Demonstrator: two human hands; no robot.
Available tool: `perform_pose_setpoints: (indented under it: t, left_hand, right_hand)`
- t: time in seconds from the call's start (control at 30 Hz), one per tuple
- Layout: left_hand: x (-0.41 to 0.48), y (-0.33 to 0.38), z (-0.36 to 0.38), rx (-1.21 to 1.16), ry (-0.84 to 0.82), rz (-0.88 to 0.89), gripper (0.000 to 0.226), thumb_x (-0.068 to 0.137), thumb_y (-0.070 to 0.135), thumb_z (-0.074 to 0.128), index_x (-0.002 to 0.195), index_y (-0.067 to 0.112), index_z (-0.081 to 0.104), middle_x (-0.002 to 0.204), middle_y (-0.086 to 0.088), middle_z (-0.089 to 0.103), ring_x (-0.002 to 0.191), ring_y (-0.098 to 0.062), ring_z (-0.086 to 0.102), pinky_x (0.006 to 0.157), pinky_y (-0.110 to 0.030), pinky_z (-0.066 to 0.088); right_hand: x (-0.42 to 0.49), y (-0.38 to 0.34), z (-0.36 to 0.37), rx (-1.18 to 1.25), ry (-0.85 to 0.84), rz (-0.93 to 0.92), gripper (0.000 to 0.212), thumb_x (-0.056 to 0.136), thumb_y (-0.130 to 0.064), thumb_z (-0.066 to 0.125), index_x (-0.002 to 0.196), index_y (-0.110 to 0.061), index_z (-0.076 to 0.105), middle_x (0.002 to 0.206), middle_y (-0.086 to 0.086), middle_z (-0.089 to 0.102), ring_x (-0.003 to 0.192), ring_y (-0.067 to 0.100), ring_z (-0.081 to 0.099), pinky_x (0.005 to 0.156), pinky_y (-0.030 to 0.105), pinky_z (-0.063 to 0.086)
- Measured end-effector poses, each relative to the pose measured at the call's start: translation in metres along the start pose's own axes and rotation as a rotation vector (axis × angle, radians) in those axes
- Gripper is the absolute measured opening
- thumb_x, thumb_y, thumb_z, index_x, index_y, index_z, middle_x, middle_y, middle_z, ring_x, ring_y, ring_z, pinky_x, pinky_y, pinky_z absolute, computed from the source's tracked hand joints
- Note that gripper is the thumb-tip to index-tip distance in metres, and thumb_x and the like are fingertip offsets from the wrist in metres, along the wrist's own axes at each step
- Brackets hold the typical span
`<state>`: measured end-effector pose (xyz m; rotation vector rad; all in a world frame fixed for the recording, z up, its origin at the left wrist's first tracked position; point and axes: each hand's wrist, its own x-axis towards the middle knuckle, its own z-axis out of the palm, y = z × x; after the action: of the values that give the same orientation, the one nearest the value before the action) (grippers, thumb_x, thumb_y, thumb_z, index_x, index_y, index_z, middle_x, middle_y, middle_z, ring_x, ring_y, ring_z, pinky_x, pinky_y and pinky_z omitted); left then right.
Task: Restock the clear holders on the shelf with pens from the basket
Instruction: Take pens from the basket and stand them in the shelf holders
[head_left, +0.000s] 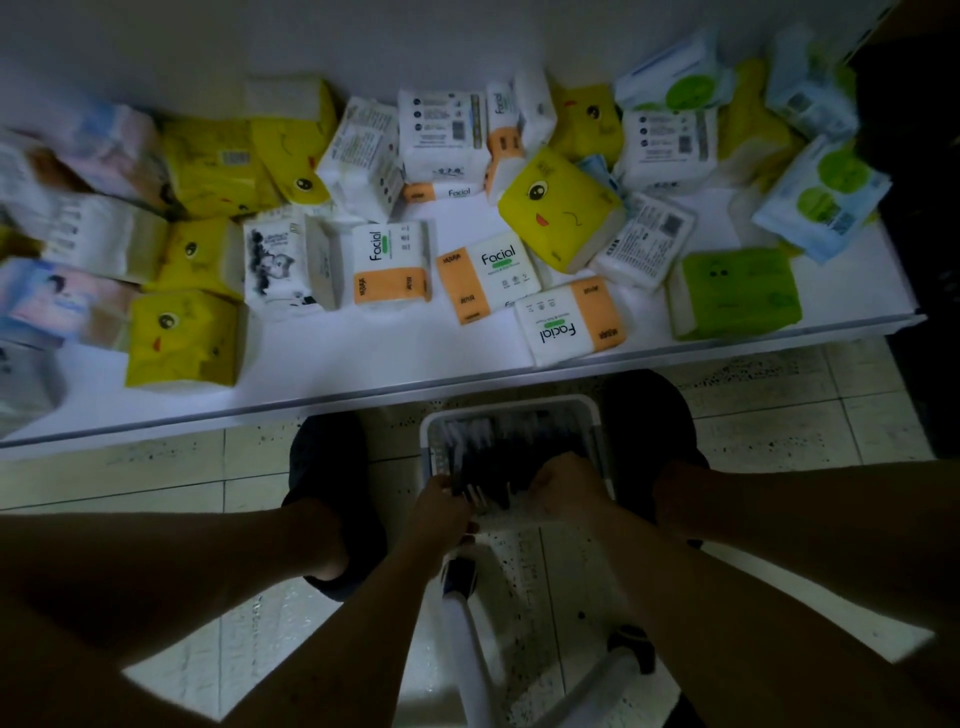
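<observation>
A long white shelf (363, 364) is being faced, crowded with soft packs of facial tissue (395, 260) — no clear holders are being shown. Below its edge, a white plastic basket (511, 402) is being searched for dark and pale pens (488, 447). A few are being pinched in the curled fingers of the left hand (439, 506); the right hand (566, 486) is being held beside it, fingers bent, its hold impossible to tell. Restocking is being judged barely begun — carrying and slotting are left.
</observation>
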<state>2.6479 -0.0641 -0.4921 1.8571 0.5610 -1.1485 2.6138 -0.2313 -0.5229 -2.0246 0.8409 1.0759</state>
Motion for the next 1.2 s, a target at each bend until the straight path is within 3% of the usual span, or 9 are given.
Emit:
perform_pose_setpoints:
  t: [0.13, 0.27, 0.5, 0.6, 0.73, 0.83, 0.97, 1.07, 1.2]
  left_hand:
    - [-0.004, 0.001, -0.002, 0.091, 0.057, 0.036, 0.018, 0.095, 0.008, 0.044, 0.11, 0.017, 0.05, 0.096, -0.012, 0.061, 0.071, -0.014, 0.052, 0.053, -0.022, 0.042]
    - [-0.02, 0.006, 0.005, 0.156, 0.08, 0.24, 0.019, 0.102, 0.031, 0.042, 0.104, 0.018, 0.055, 0.095, -0.004, 0.062, 0.075, -0.011, 0.055, 0.063, -0.026, 0.048]
    - [-0.05, 0.017, 0.008, 0.133, 0.112, 0.337, 0.015, 0.1, 0.013, 0.044, 0.101, 0.013, 0.059, 0.099, -0.01, 0.064, 0.092, -0.025, 0.062, 0.077, -0.035, 0.054]
    - [-0.064, 0.02, 0.001, 0.051, 0.118, 0.312, 0.016, 0.097, 0.011, 0.047, 0.104, 0.006, 0.06, 0.098, -0.016, 0.065, 0.086, -0.024, 0.063, 0.067, -0.031, 0.052]
    - [-0.085, 0.038, -0.005, -0.063, 0.121, 0.457, 0.024, 0.099, 0.03, 0.05, 0.109, 0.01, 0.059, 0.098, -0.011, 0.065, 0.087, -0.022, 0.062, 0.077, -0.036, 0.053]
    - [-0.096, 0.049, -0.007, -0.003, 0.185, 0.613, 0.026, 0.098, 0.038, 0.05, 0.097, 0.015, 0.061, 0.085, -0.007, 0.066, 0.075, -0.02, 0.058, 0.07, -0.032, 0.046]
    - [-0.108, 0.057, -0.008, -0.026, 0.22, 0.696, 0.021, 0.099, 0.024, 0.049, 0.087, 0.014, 0.063, 0.078, -0.003, 0.065, 0.074, -0.021, 0.061, 0.067, -0.031, 0.047]
    - [-0.119, 0.067, -0.012, -0.106, 0.237, 0.697, 0.017, 0.099, 0.021, 0.05, 0.091, 0.012, 0.062, 0.085, -0.007, 0.068, 0.08, -0.023, 0.063, 0.075, -0.035, 0.051]
    - [-0.144, 0.086, -0.024, -0.247, 0.181, 0.834, 0.013, 0.101, 0.019, 0.047, 0.107, 0.013, 0.058, 0.079, -0.008, 0.066, 0.063, -0.02, 0.064, 0.064, -0.036, 0.054]
  right_hand:
    - [-0.017, -0.001, -0.013, 0.099, -0.048, -0.045, 0.014, 0.088, -0.005, 0.062, 0.076, -0.003, 0.055, 0.077, 0.01, 0.055, 0.076, 0.025, 0.059, 0.065, 0.032, 0.052]
    - [-0.04, 0.001, -0.017, 0.142, -0.206, -0.015, 0.03, 0.094, -0.003, 0.053, 0.122, 0.008, 0.054, 0.114, 0.028, 0.06, 0.087, 0.034, 0.067, 0.081, 0.042, 0.057]
    - [-0.086, -0.011, -0.017, 0.09, 0.006, -0.107, 0.015, 0.093, -0.005, 0.042, 0.102, -0.004, 0.055, 0.068, 0.005, 0.052, 0.054, 0.016, 0.055, 0.046, 0.025, 0.046]
    - [-0.107, -0.018, -0.02, 0.229, 0.029, -0.184, 0.012, 0.096, -0.013, 0.04, 0.089, -0.007, 0.048, 0.065, 0.007, 0.043, 0.053, 0.019, 0.045, 0.052, 0.029, 0.045]
    - [-0.132, -0.028, -0.028, 0.226, 0.213, -0.336, 0.046, 0.103, -0.041, 0.031, 0.082, -0.007, 0.055, 0.064, 0.005, 0.046, 0.057, 0.017, 0.048, 0.055, 0.026, 0.035]
    - [-0.143, -0.034, -0.032, 0.286, 0.284, -0.356, 0.041, 0.104, -0.035, 0.032, 0.077, -0.011, 0.052, 0.067, 0.008, 0.054, 0.056, 0.02, 0.053, 0.057, 0.028, 0.043]
    - [-0.156, -0.04, -0.03, 0.561, 0.198, -0.354, 0.013, 0.101, -0.01, 0.041, 0.105, -0.015, 0.053, 0.079, 0.011, 0.059, 0.057, 0.02, 0.059, 0.059, 0.033, 0.055]
    - [-0.163, -0.046, -0.032, 0.472, 0.285, -0.442, 0.022, 0.094, -0.002, 0.045, 0.084, -0.02, 0.05, 0.083, 0.009, 0.058, 0.072, 0.026, 0.06, 0.066, 0.038, 0.05]
    - [-0.178, -0.061, -0.045, 0.335, 0.488, -0.559, 0.018, 0.098, -0.02, 0.049, 0.081, -0.024, 0.05, 0.084, -0.001, 0.061, 0.082, 0.02, 0.058, 0.067, 0.029, 0.041]
